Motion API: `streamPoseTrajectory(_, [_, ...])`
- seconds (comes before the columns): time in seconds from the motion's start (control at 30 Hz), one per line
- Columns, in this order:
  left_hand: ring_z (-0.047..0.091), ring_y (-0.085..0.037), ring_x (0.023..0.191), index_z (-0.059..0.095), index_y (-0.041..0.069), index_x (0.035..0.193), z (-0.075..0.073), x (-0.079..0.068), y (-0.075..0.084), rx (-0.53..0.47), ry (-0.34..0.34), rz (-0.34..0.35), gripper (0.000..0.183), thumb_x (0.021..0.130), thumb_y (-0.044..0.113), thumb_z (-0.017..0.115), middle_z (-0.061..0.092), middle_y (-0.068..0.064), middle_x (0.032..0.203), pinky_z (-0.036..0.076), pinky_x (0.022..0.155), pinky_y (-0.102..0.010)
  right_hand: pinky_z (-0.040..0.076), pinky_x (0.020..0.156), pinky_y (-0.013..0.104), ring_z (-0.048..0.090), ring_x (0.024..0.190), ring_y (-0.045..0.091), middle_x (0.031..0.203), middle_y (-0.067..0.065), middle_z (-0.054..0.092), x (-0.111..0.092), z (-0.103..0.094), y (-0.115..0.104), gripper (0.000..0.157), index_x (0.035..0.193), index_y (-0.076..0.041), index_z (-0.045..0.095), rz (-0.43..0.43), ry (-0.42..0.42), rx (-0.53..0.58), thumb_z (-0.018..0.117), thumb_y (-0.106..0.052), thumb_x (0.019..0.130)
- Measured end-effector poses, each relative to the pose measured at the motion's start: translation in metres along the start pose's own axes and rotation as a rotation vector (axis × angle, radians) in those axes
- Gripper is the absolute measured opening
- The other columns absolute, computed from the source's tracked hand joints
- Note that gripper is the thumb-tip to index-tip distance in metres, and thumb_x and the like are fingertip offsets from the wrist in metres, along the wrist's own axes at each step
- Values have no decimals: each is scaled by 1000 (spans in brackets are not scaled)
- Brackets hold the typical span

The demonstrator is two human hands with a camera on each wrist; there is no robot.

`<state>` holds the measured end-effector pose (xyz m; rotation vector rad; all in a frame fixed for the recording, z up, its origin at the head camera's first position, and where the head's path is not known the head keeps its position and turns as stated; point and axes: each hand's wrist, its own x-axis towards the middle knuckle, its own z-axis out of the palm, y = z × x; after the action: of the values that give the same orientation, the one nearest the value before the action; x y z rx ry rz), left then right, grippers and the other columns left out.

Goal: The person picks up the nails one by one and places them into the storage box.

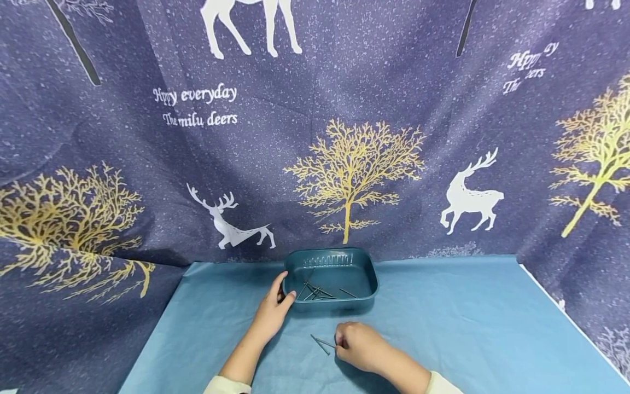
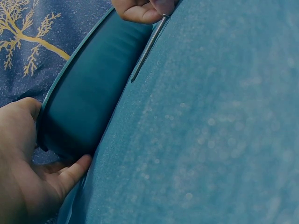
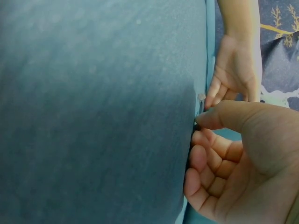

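My left hand (image 1: 270,312) grips the left end of a teal rectangular bin (image 1: 339,305), its thumb at the front corner and its other fingers at the side. Several metal nails (image 1: 320,294) lie loose on the bin floor. Just in front of the bin, my right hand (image 1: 361,346) pinches one end of a nail (image 1: 327,344) between thumb and fingertips. A second nail (image 1: 325,350) lies on the cloth, crossing the first in the head view. In the left wrist view, a nail (image 2: 149,49) slants down from the right hand's fingertips. The right wrist view shows only a round nail head (image 3: 201,96).
Light blue cloth (image 1: 453,317) covers the table. Behind the bin hangs a dark blue curtain (image 1: 275,164) printed with deer and golden trees. The bin stands near the table's back edge, close to the curtain.
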<state>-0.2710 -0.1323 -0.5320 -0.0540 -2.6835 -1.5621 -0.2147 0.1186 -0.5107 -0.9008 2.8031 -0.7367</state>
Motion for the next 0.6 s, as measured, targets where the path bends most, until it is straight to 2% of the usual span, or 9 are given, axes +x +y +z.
streamPoseTrajectory(0.37, [57,-39,131,32,26,158,-1,-1,1,-5,-5,5,60,104,35,55,48,-27,150,49,100,-58,36,58,17,40,59,-4,66,-17,46,0,-2,-1,16,77,-21,59,-13,26,31,69,-12,86])
streamPoseTrajectory(0.6, [58,-38,130,33,27,158,-1,0,-1,-5,1,10,60,104,35,56,50,-26,149,49,100,-58,34,54,16,37,57,-5,62,-19,44,0,-2,-3,16,79,-21,56,-39,116,37,68,-11,85])
